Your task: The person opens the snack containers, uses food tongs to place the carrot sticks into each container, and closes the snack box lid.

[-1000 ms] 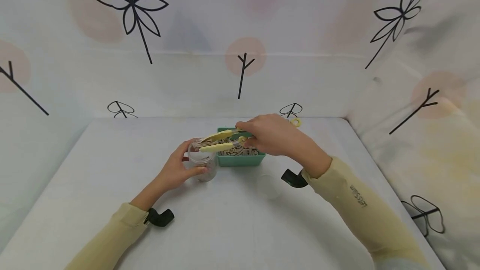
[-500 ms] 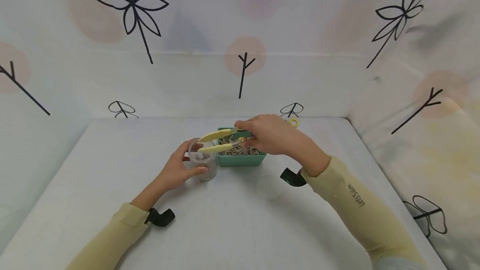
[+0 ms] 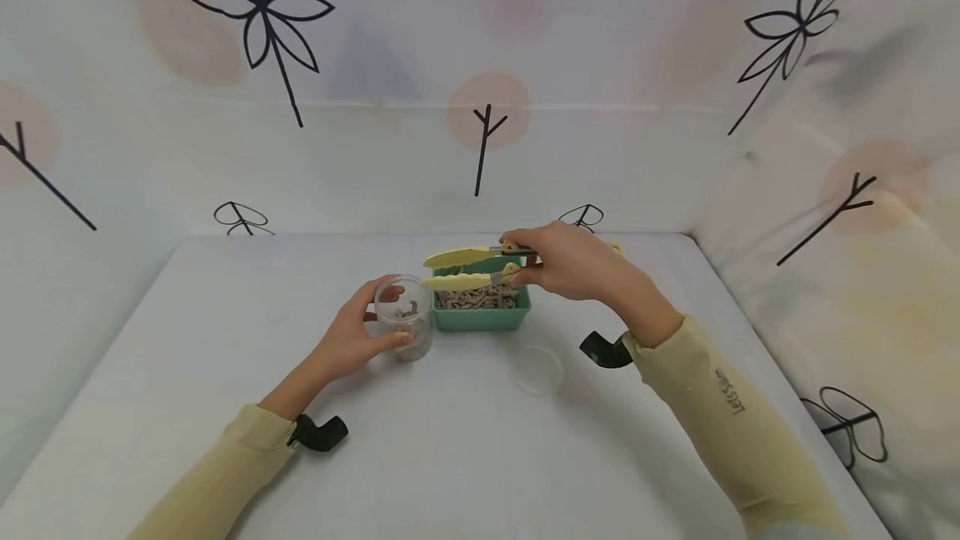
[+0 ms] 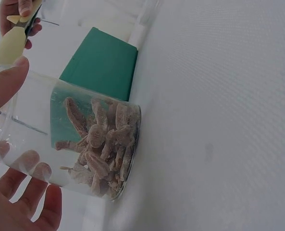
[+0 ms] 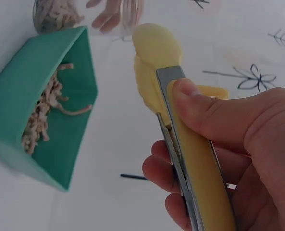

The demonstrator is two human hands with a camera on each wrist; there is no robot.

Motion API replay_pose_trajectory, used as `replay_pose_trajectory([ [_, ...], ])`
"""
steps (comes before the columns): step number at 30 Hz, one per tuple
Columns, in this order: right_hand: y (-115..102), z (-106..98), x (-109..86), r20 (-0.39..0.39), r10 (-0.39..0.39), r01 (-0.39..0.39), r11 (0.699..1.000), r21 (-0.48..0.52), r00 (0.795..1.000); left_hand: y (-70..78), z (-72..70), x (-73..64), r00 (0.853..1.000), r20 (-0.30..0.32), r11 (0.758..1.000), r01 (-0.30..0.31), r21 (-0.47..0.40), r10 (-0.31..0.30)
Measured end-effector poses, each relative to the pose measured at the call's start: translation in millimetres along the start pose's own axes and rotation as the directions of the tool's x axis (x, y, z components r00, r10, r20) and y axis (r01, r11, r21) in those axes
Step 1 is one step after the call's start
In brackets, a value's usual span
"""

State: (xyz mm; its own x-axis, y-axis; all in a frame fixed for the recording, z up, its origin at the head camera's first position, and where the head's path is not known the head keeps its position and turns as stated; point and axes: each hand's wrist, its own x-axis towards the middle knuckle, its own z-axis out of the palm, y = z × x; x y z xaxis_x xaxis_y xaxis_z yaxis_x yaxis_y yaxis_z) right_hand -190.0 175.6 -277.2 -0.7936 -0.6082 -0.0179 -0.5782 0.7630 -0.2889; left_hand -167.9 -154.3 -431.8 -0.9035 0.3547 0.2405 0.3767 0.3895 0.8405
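Note:
My left hand (image 3: pixel 348 344) grips a clear jar (image 3: pixel 422 342) upright on the table, thumb and fingers round its side. Knobbly grey-brown dried pieces (image 4: pixel 106 149) fill its lower part in the left wrist view. My right hand (image 3: pixel 573 263) holds yellow-tipped tongs (image 3: pixel 459 257), thumb on the upper arm. In the head view the tongs' tips stand apart with nothing between them, above the green box (image 3: pixel 483 321) and just right of the jar's mouth. Inside the box lie grey-brown dried strips (image 5: pixel 48 108), lower than its rim.
A clear round lid (image 3: pixel 538 371) lies on the white tabletop (image 3: pixel 420 457), in front of and right of the box. Behind the table hangs a pale cloth backdrop (image 3: pixel 360 165) with plant drawings. Each wrist carries a black camera mount (image 3: pixel 321 433).
Dried pieces between the tongs have dropped into the jar. My right hand has drawn the tongs rightward and up, from over the jar to over the box. The left hand stays put.

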Motion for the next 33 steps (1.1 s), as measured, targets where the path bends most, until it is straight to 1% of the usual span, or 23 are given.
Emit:
replay_pose_trajectory([
  [4,15.8,3.9,-4.4,-0.006,0.028,-0.028,0.999,0.028,1.000,-1.2,-1.2,0.1,1.000,-0.003,1.000,-0.010,0.008,0.010],
  [8,29.6,10.5,-6.4,0.008,0.088,-0.088,0.996,0.019,0.996,-2.3,-1.3,0.4,1.000,0.002,1.000,-0.004,0.011,0.004],
  [11,35.8,16.2,-5.1,0.039,0.143,-0.143,0.990,0.000,0.989,-2.5,-1.9,0.3,1.000,0.004,1.000,-0.005,0.012,0.005],
  [14,39.0,21.9,-1.0,0.079,0.164,-0.163,0.986,-0.024,0.983,-2.2,-2.2,0.1,1.000,0.003,1.000,-0.010,0.010,0.010],
  [18,40.2,28.1,5.5,0.139,0.181,-0.174,0.983,-0.061,0.974,-1.9,-2.0,-0.3,1.000,0.000,1.000,-0.019,0.009,0.019],
  [20,39.6,29.2,7.4,0.157,0.185,-0.174,0.981,-0.081,0.970,-2.0,-1.4,-0.2,1.000,-0.001,1.000,-0.021,0.011,0.021],
  [28,38.2,31.3,13.7,0.190,0.185,-0.162,0.978,-0.132,0.964,-1.8,-1.1,-0.7,1.000,-0.002,1.000,-0.005,0.003,0.005],
  [33,39.6,32.4,19.9,0.211,0.175,-0.153,0.981,-0.117,0.962,-2.3,-1.3,-0.9,1.000,-0.001,1.000,0.004,0.005,-0.004],
])
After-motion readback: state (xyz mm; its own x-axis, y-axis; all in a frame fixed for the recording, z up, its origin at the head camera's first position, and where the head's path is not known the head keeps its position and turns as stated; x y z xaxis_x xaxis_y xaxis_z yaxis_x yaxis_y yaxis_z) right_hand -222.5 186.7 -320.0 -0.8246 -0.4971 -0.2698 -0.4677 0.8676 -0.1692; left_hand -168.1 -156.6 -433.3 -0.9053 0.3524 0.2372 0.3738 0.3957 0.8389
